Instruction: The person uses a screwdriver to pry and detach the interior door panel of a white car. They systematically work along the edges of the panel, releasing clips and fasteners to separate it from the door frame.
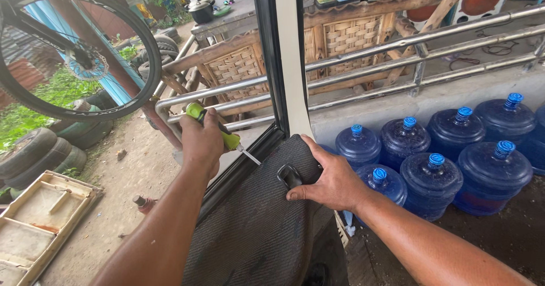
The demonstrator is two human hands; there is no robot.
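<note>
Two bare forearms are being extended from the bottom edge toward a car door panel (pixel 255 229) covered in dark ribbed fabric, which is filling the lower middle. Right hand (pixel 332 181) is being laid flat on the panel's upper edge, fingers spread, grip released, thumb lying just beside a small black door handle (pixel 290 175) set in the fabric. Left hand (pixel 201 141) is being clenched around a screwdriver (pixel 224 135) with a yellow-green handle; its metal tip is being pointed down and right at the seam between the panel and the black window frame (pixel 267 53), at the panel's top left edge. A white pillar strip (pixel 292 53) is being shown rising beside that frame.

Lower left, a beige tray-like plastic piece (pixel 40 218) is lying on the dirt ground, with old tyres (pixel 34 152) just behind it. At right, blue water jugs (pixel 448 155) with blue caps are being kept in rows on the ground, below a concrete ledge. A steel railing (pixel 397 59) is running across behind the door. A bicycle wheel (pixel 74 47) is being seen upper left. Farther back, woven rattan furniture (pixel 346 36) and a desk with a black pot (pixel 201 10) are standing.
</note>
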